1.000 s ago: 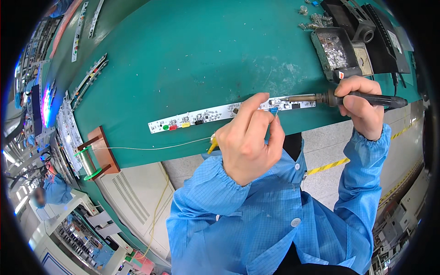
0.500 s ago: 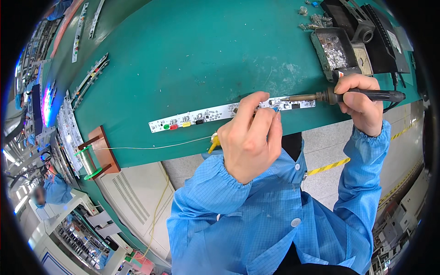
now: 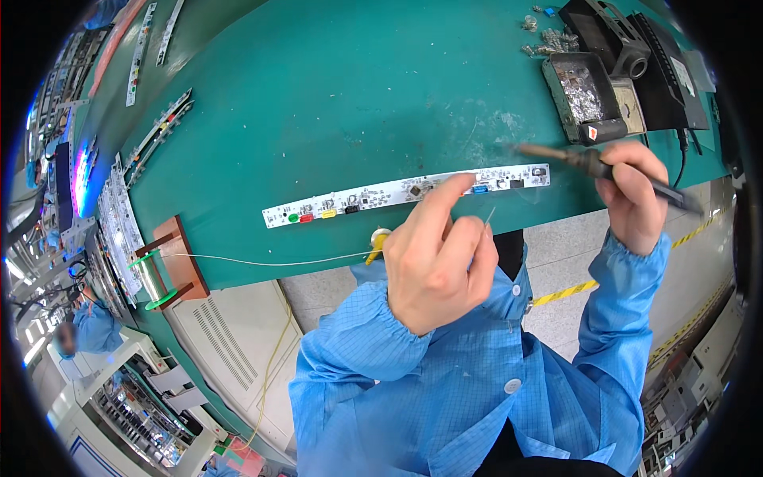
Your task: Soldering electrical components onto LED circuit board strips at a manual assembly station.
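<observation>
A long, narrow white circuit board [image 3: 381, 195] lies on the green bench, with green, red, yellow, black and blue parts along its near edge. My left hand [image 3: 437, 270] is closed on a thin solder wire [image 3: 270, 263], whose short free end shows beside the thumb. The index fingertip of that hand reaches over the board and seems to touch it near the blue part. Gripped in my right hand [image 3: 633, 199] is a soldering iron [image 3: 574, 159]; its blurred tip points left, above the board's far edge and apart from it.
The wire runs from a spool [image 3: 151, 280] on a brown stand [image 3: 184, 258] at left. More boards [image 3: 159, 135] lie at the left side. A dark metal tray [image 3: 584, 91] and the iron's holder [image 3: 608, 36] stand at back right, near loose small metal parts [image 3: 556, 41].
The iron's tip has lifted off the board and moved right and away. My left hand has drawn back slightly, its index finger now stretched. The board has shifted slightly right.
</observation>
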Demonstrator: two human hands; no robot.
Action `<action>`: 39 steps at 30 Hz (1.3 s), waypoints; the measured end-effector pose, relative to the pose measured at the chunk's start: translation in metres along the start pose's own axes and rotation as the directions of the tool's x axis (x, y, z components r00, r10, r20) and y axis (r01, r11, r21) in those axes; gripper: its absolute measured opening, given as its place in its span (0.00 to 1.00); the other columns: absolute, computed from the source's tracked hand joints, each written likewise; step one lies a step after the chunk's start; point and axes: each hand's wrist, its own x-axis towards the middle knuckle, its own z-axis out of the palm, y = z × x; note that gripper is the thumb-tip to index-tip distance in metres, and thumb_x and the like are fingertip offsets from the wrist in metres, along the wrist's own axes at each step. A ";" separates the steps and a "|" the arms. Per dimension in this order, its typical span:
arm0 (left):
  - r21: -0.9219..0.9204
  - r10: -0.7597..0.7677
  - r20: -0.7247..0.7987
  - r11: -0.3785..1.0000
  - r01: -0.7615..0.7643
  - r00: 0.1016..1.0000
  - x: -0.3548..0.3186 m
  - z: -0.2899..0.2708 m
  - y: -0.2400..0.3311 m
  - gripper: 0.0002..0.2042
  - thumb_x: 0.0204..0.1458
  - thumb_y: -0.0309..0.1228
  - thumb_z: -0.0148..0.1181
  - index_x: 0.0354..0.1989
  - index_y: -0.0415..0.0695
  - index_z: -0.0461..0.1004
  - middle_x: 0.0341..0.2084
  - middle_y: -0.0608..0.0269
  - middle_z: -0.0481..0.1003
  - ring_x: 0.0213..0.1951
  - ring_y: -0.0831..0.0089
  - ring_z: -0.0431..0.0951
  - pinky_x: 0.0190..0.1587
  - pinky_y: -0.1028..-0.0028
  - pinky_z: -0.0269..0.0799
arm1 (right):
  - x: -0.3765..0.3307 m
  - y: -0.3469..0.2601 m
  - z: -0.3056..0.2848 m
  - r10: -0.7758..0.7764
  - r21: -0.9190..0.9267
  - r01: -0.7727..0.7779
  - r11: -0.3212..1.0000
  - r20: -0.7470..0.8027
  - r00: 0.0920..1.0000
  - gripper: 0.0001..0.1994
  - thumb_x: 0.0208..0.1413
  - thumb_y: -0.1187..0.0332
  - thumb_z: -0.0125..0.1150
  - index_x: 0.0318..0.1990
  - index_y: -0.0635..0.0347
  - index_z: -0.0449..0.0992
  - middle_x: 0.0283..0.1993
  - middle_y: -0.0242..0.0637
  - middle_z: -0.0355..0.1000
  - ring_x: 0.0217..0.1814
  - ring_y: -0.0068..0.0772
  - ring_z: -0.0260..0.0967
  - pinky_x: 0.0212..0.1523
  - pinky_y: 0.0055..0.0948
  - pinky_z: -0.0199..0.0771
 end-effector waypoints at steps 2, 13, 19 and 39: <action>0.053 0.057 0.006 0.997 -0.057 0.998 -0.005 -0.005 -0.002 0.07 0.32 0.18 0.64 0.22 0.38 0.73 0.40 0.48 0.75 0.23 0.69 0.73 0.24 0.74 0.70 | -0.017 0.010 0.011 -0.221 -0.078 0.210 0.975 -0.182 0.958 0.10 0.52 0.69 0.53 0.36 0.67 0.76 0.33 0.40 0.71 0.23 0.22 0.62 0.25 0.18 0.60; 0.245 -0.018 -0.301 0.965 0.096 0.954 -0.028 -0.101 -0.041 0.06 0.40 0.16 0.61 0.17 0.37 0.70 0.35 0.51 0.76 0.33 0.60 0.75 0.32 0.67 0.70 | -0.041 0.061 0.008 -0.592 -0.645 0.403 0.649 -0.096 0.800 0.17 0.60 0.72 0.48 0.54 0.73 0.68 0.49 0.52 0.70 0.52 0.41 0.69 0.55 0.35 0.65; 0.503 -0.104 -0.257 0.834 0.225 0.961 -0.026 -0.134 -0.073 0.10 0.45 0.20 0.59 0.37 0.35 0.75 0.37 0.52 0.74 0.37 0.59 0.73 0.38 0.67 0.70 | -0.042 0.058 0.031 -0.560 -0.647 0.366 0.668 -0.114 0.820 0.16 0.61 0.72 0.48 0.54 0.72 0.67 0.49 0.53 0.70 0.52 0.41 0.69 0.54 0.34 0.67; 0.409 -0.038 -0.104 0.909 0.077 0.994 -0.012 -0.132 -0.074 0.11 0.41 0.22 0.62 0.36 0.39 0.77 0.34 0.57 0.71 0.34 0.61 0.71 0.35 0.66 0.69 | -0.022 0.010 0.134 -0.580 -0.388 0.743 0.546 0.465 0.669 0.15 0.48 0.76 0.58 0.45 0.67 0.71 0.32 0.45 0.72 0.35 0.41 0.68 0.41 0.39 0.65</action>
